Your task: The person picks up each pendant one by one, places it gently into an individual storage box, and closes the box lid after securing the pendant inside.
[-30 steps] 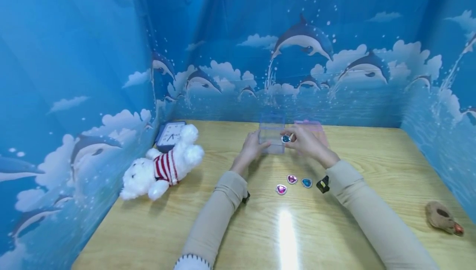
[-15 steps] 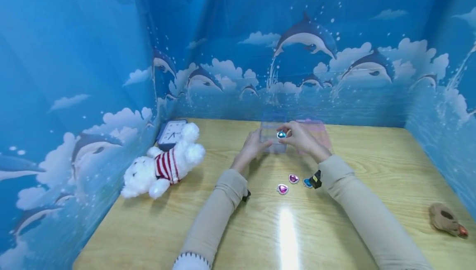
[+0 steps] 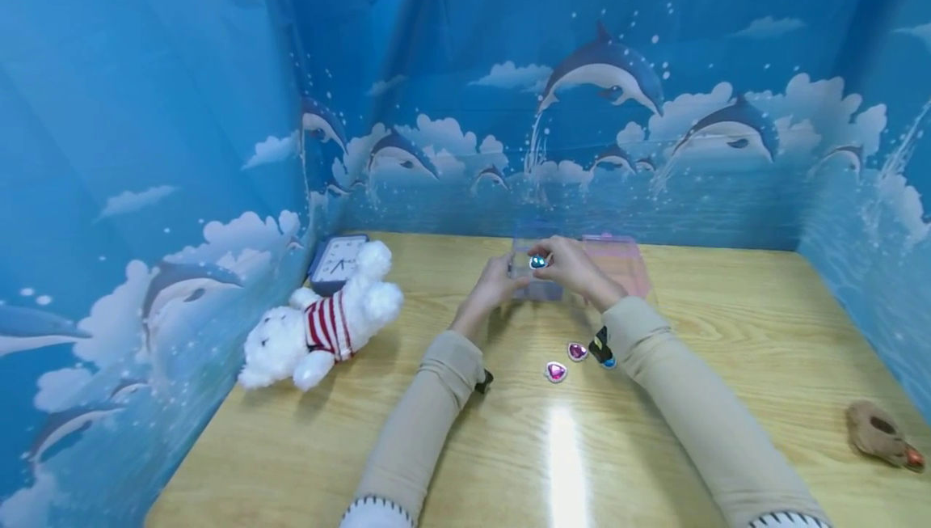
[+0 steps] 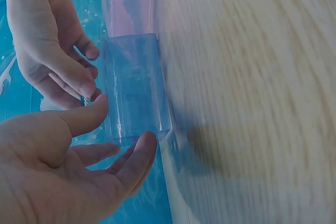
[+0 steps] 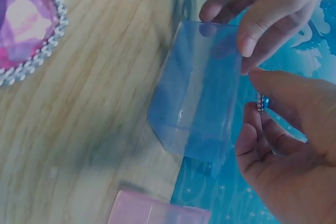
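A see-through blue plastic box (image 3: 541, 292) stands near the table's back edge. My left hand (image 3: 496, 281) grips its left end, thumb at the rim and fingertips against the side in the left wrist view. Between thumb and fingers, my right hand (image 3: 575, 265) pinches a blue gem (image 3: 537, 262) with a silvery beaded edge, held at the box's opening. The gem shows edge-on in the right wrist view (image 5: 262, 103). Two pink gems (image 3: 556, 372) and another blue gem (image 3: 608, 363) lie on the table in front; the right wrist's camera partly covers that blue one.
Just right of the blue box is a see-through pink box (image 3: 621, 265). A white plush toy (image 3: 330, 326) in a striped shirt lies at left, by a square clock (image 3: 339, 259). A small brown object (image 3: 882, 435) lies far right. A dolphin-print curtain (image 3: 451, 67) surrounds the table.
My right hand has moved left with the blue gem, from the box's right side to over it. The left hand stays on the box. The right wrist's camera now partly hides the loose blue gem.
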{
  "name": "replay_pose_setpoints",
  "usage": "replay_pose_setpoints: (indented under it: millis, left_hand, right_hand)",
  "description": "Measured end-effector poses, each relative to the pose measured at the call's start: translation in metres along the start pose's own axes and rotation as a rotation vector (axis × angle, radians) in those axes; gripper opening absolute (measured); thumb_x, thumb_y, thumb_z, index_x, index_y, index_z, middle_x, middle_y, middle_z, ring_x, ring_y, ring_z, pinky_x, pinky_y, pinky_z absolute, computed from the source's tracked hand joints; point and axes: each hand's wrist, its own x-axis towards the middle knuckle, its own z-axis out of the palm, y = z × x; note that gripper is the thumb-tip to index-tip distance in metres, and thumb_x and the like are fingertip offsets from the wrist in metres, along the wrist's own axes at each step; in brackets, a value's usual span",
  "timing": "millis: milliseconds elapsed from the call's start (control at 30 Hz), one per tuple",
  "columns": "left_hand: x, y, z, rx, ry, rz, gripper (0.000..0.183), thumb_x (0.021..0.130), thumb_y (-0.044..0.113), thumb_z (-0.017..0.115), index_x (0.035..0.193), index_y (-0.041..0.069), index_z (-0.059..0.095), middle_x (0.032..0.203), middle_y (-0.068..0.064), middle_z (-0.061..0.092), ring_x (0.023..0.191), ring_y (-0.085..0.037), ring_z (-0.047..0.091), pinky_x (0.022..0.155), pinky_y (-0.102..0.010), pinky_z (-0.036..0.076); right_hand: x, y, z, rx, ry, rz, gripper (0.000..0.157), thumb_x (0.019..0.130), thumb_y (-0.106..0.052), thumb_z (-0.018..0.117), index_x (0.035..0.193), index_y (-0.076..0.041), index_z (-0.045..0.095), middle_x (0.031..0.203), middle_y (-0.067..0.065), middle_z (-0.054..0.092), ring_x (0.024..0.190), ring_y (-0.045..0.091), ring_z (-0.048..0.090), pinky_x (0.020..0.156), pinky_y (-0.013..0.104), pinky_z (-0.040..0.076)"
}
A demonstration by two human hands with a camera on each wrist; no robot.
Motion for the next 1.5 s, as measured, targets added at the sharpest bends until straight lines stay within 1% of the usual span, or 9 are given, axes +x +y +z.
replay_pose_setpoints:
  millis: [133,233,433,567,867,1033,1200,1367,1500]
  left_hand:
    - [0.001,0.004,0.000,0.026,0.021,0.031,0.069,0.103,0.022,0.069,0.161,-0.001,0.037,0.160,-0.024,0.050,0.152,-0.038,0.045,0.128,-0.047,0.038]
    - [0.001,0.005,0.002,0.013,0.023,0.025,0.070,0.103,0.022,0.070,0.161,0.000,0.038,0.159,-0.023,0.051,0.151,-0.037,0.046,0.128,-0.047,0.039]
    - [-0.001,0.004,0.005,-0.047,0.035,0.004,0.071,0.101,0.020,0.072,0.161,0.004,0.039,0.148,-0.021,0.062,0.135,-0.034,0.062,0.113,-0.043,0.055]
    - [-0.003,0.005,0.007,-0.074,0.045,0.005,0.070,0.100,0.018,0.073,0.161,0.004,0.040,0.143,-0.021,0.065,0.128,-0.034,0.066,0.107,-0.041,0.059]
    - [-0.003,0.012,0.010,-0.090,0.057,0.007,0.069,0.101,0.016,0.071,0.161,0.004,0.039,0.143,-0.021,0.065,0.127,-0.033,0.067,0.104,-0.041,0.060]
    - [-0.003,0.017,0.013,-0.057,0.059,-0.011,0.069,0.101,0.016,0.072,0.161,0.003,0.040,0.153,-0.020,0.059,0.140,-0.034,0.059,0.117,-0.044,0.052]
    - [-0.004,0.018,0.013,-0.057,0.057,-0.052,0.070,0.101,0.016,0.071,0.162,0.004,0.038,0.162,-0.018,0.050,0.150,-0.033,0.049,0.124,-0.046,0.044]
    - [-0.004,0.014,0.010,-0.061,0.064,-0.054,0.068,0.102,0.015,0.070,0.161,0.003,0.039,0.159,-0.019,0.053,0.146,-0.034,0.053,0.121,-0.047,0.047]
    - [-0.003,0.009,0.006,-0.039,0.075,-0.068,0.068,0.102,0.016,0.070,0.161,0.004,0.040,0.159,-0.019,0.052,0.147,-0.036,0.052,0.123,-0.049,0.046]
  right_hand:
    - [0.005,0.000,0.002,-0.012,-0.009,0.001,0.041,0.095,-0.007,0.075,0.134,0.005,0.066,0.124,0.025,0.068,0.114,0.040,0.067,0.098,0.051,0.059]
    - [0.008,0.002,0.006,-0.019,-0.013,-0.003,0.040,0.095,-0.006,0.075,0.132,0.008,0.067,0.125,0.027,0.070,0.115,0.041,0.068,0.098,0.052,0.060]
    - [0.012,0.002,0.011,-0.052,-0.031,-0.002,0.037,0.094,-0.008,0.077,0.128,0.007,0.069,0.120,0.026,0.072,0.111,0.039,0.068,0.096,0.050,0.059]
    - [0.015,0.003,0.009,-0.086,-0.050,0.000,0.037,0.094,-0.007,0.077,0.127,0.008,0.069,0.120,0.028,0.072,0.111,0.040,0.068,0.096,0.052,0.058]
    - [0.020,0.001,0.005,-0.129,-0.067,0.020,0.034,0.094,-0.009,0.077,0.123,0.008,0.072,0.118,0.027,0.075,0.110,0.040,0.070,0.097,0.052,0.059]
    - [0.018,0.003,0.005,-0.150,-0.096,0.009,0.035,0.095,-0.009,0.076,0.124,0.010,0.071,0.119,0.029,0.075,0.113,0.042,0.071,0.100,0.052,0.060]
    - [0.015,0.007,0.004,-0.066,-0.091,0.023,0.037,0.101,-0.010,0.070,0.133,0.009,0.067,0.125,0.029,0.072,0.117,0.043,0.069,0.099,0.053,0.061]
    - [0.010,0.008,0.000,0.025,-0.014,0.002,0.034,0.102,-0.009,0.068,0.133,0.005,0.067,0.119,0.024,0.074,0.109,0.037,0.071,0.092,0.049,0.062]
    - [0.006,0.003,-0.005,0.058,0.033,-0.026,0.035,0.101,-0.010,0.069,0.134,0.002,0.067,0.116,0.021,0.074,0.109,0.035,0.071,0.094,0.049,0.062]
